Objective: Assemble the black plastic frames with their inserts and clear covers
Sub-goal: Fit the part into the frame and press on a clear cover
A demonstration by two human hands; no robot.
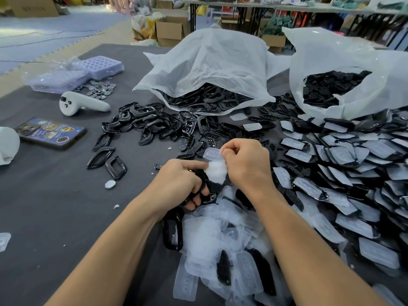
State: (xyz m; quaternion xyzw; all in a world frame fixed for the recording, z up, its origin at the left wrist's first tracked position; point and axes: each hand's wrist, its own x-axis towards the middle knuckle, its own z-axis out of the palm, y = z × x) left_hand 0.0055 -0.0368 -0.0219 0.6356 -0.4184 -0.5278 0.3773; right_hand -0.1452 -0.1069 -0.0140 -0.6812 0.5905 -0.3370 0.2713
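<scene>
Clear cover (212,154): held above the near middle of the surface (55,206), pinched at one end by the curled fingers of the right hand (247,164). A second translucent piece hangs just below it, blurred; can't tell whether cover or insert.

Black frame (208,185): directly under the cover, gripped by the left hand (181,180), fingers curled round its rim, forefinger reaching out to touch the translucent piece.

Handling, as judged. Cover is thin moulded film: very light, floppy, probably slick and prone to clinging to its neighbours. Best taken at an end tab or edge, as here, and peeled singly. Frame looks like a rigid glossy ring, light, not fragile; hold by the outer rim so the opening stays free for seating.

Outward. Loose covers (205,237) heaped just toward the body, touching the wrists' zone; a tug could drag several along. Finished pieces (353,173) are shingled thickly to the right, crowding the right forearm. Spare frames (150,122) lie beyond, spilling from a white bag (212,67); a second bag (344,62) sits far right.

Open room is to the left: bare cloth, with a stray metal disc (110,184), a phone (50,132) and a white controller (81,103) well apart. The surface's near edge is out of view.
</scene>
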